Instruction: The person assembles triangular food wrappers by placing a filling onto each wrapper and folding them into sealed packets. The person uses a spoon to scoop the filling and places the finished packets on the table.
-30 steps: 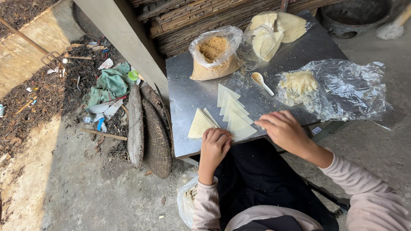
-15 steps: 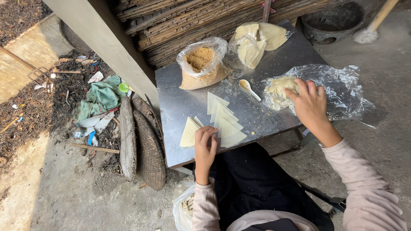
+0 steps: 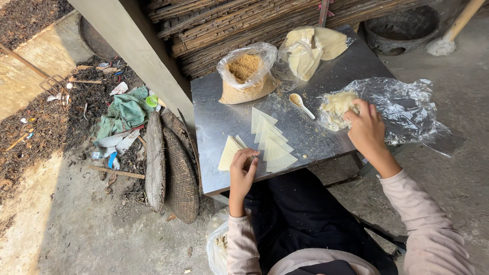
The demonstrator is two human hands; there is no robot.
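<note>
A steel table (image 3: 214,127) stands before me. My left hand (image 3: 242,170) rests at its near edge, fingers touching a stack of pale triangular wrappers (image 3: 229,152). Beside it, several more triangular wrappers (image 3: 270,137) lie fanned out. My right hand (image 3: 364,128) reaches to the right and pinches at a lump of pale dough (image 3: 336,106) lying on a clear plastic sheet (image 3: 407,104). A small spoon (image 3: 300,104) lies between the wrappers and the dough.
A plastic bag of brown crumbly filling (image 3: 245,71) and a bag of folded pale sheets (image 3: 310,48) sit at the table's back. A concrete post (image 3: 135,46), woven baskets (image 3: 178,168), green cloth (image 3: 125,109) and litter lie left. A dark basin (image 3: 400,25) stands far right.
My right hand left the fanned wrappers, moved right to the dough on the plastic sheet and now grips it. My left hand stayed on the wrapper stack.
</note>
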